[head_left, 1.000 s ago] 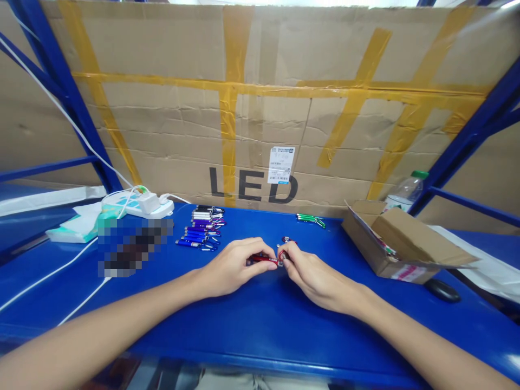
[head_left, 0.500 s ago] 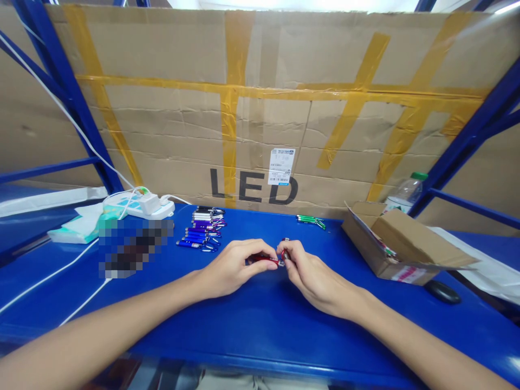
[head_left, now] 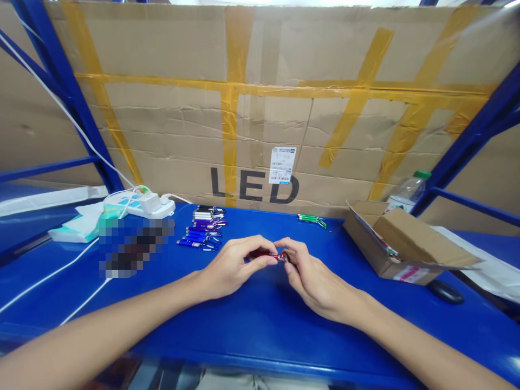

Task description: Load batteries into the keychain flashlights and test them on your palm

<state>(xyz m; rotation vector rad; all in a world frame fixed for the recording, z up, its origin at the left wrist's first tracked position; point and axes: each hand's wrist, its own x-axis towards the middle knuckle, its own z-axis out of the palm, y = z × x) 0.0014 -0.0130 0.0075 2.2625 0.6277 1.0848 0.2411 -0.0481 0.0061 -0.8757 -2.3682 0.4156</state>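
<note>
Just above the middle of the table, my left hand (head_left: 239,266) is closed on a small red keychain flashlight (head_left: 266,254), mostly covered by my fingers. My right hand (head_left: 311,276) pinches the red carabiner clip (head_left: 285,256) at the flashlight's metal end. To the left lies a column of keychain flashlights (head_left: 201,231) in blue, purple, silver and black, each with a clip. A few green keychain flashlights (head_left: 311,219) rest beyond my right hand, near the cardboard wall.
An open cardboard box (head_left: 382,254) with small items inside stands at the right, a black computer mouse (head_left: 446,291) beside it. Behind it is a green-capped bottle (head_left: 411,189). A white power strip (head_left: 156,207), cables and a tissue pack (head_left: 77,232) sit at the left. Cardboard (head_left: 182,135) closes the back.
My right fingers have shifted their grip on the clip, and its red loop has turned in line with the flashlight. My left hand has stayed nearly still.
</note>
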